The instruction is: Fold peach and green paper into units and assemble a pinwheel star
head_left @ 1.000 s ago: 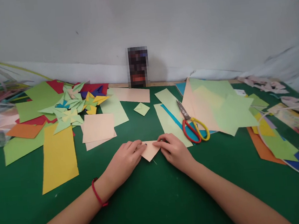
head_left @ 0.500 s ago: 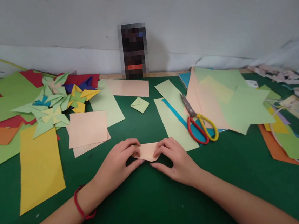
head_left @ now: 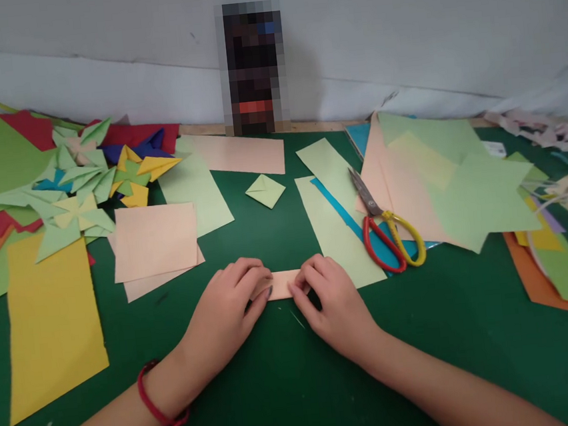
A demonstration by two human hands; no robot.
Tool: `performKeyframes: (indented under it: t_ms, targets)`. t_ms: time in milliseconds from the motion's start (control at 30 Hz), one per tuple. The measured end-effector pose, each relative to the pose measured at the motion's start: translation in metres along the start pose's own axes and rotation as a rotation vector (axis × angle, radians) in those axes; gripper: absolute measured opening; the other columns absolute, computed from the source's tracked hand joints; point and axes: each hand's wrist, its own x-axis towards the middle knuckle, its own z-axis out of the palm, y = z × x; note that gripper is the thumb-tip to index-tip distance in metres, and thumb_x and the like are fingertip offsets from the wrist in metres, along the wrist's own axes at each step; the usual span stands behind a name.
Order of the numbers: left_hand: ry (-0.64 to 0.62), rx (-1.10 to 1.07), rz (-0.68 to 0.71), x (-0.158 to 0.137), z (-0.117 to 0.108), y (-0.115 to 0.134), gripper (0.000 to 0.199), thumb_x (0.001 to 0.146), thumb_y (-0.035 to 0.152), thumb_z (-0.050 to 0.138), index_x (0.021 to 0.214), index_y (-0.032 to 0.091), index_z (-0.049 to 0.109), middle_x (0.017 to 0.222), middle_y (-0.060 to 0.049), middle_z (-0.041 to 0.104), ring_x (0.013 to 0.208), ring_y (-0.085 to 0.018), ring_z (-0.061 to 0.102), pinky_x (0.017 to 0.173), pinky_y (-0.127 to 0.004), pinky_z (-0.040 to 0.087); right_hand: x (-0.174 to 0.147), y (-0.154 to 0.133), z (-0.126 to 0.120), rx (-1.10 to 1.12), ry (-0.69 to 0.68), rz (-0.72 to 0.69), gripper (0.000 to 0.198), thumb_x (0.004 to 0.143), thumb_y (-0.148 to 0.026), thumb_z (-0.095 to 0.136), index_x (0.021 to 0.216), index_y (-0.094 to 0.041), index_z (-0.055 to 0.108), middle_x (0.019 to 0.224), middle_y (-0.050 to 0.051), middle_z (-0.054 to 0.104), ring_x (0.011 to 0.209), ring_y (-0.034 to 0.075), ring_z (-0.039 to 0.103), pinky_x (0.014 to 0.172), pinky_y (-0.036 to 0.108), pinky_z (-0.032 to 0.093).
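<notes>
A narrow folded strip of peach paper (head_left: 279, 286) lies on the green table between my hands. My left hand (head_left: 234, 298) pinches its left end, thumb at the near edge and fingers on top. At the right end my right hand (head_left: 328, 299) has thumb and fingertips closed on the paper. Both ends of the strip are covered by my fingers. Beyond it sits a small pale-green folded paper square (head_left: 266, 191), turned cornerwise. Peach paper squares (head_left: 156, 242) lie stacked to the left of my left hand.
Scissors (head_left: 383, 230) with red and yellow handles rest on pale-green sheets (head_left: 341, 234) at right. Folded paper stars (head_left: 80, 186) pile up at left, behind a yellow sheet (head_left: 57, 328). A blurred-out upright object (head_left: 253, 68) leans against the wall.
The peach paper was wider with a bulging near edge; now it is a flatter, narrower strip. My right thumb has closed onto it. The view has shifted slightly.
</notes>
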Motion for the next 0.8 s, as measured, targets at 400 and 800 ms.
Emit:
performKeyframes:
  t_ms: [400,800]
  targets:
    - [0.006,0.082,0.053,-0.0010,0.0011,0.0006,0.019,0.088,0.020,0.039,0.096,0.021,0.056,0.101,-0.006,0.052,0.084,-0.018,0.050,0.070,-0.033,0.041,0.0008,0.0004,0.0026,-0.085,-0.015,-0.001,0.017,0.087,-0.023,0.041,0.071,-0.017,0.044,0.077,0.006,0.048,0.073,0.017,0.043,0.066,0.032,0.037]
    - [0.048,0.179,0.103,0.0002,0.0044,0.0036,0.018,0.087,0.018,0.040,0.095,0.018,0.055,0.099,-0.008,0.054,0.085,-0.018,0.052,0.067,-0.031,0.041,0.0004,0.0004,0.0044,-0.144,0.003,-0.023,0.017,0.086,-0.023,0.041,0.071,-0.018,0.046,0.077,0.006,0.047,0.071,0.017,0.042,0.064,0.032,0.036]
